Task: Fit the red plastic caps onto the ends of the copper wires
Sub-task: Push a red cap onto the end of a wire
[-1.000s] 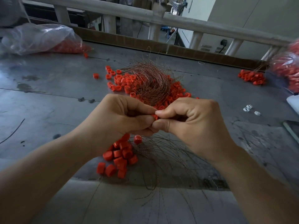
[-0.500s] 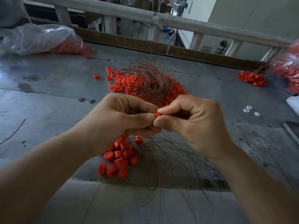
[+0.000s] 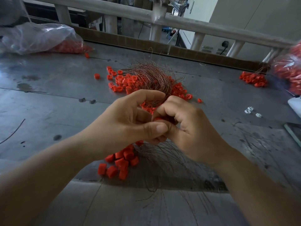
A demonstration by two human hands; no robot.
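Note:
My left hand [image 3: 128, 121] and my right hand [image 3: 187, 128] meet above the middle of the grey table [image 3: 48, 111]. Between their fingertips they pinch a small red cap [image 3: 157, 118], mostly hidden by the fingers. Thin copper wires hang from the hands and fan out as a capped bundle [image 3: 162, 162] below them. Capped ends lie in a red cluster [image 3: 120, 162] under my left wrist. Behind the hands sits a heap of bare copper wires [image 3: 151, 79] on top of loose red caps [image 3: 123, 82].
A clear plastic bag [image 3: 40, 38] with red caps lies at the back left, another bag [image 3: 288, 70] at the right edge. A small pile of caps [image 3: 253, 79] lies at the back right. White bits [image 3: 250, 110] lie to the right. A railing [image 3: 162, 18] runs behind.
Both hands have turned: my left forefinger has lifted and arched over the wires, and my right hand has rolled knuckles up. The red cap has sunk deeper between the fingers.

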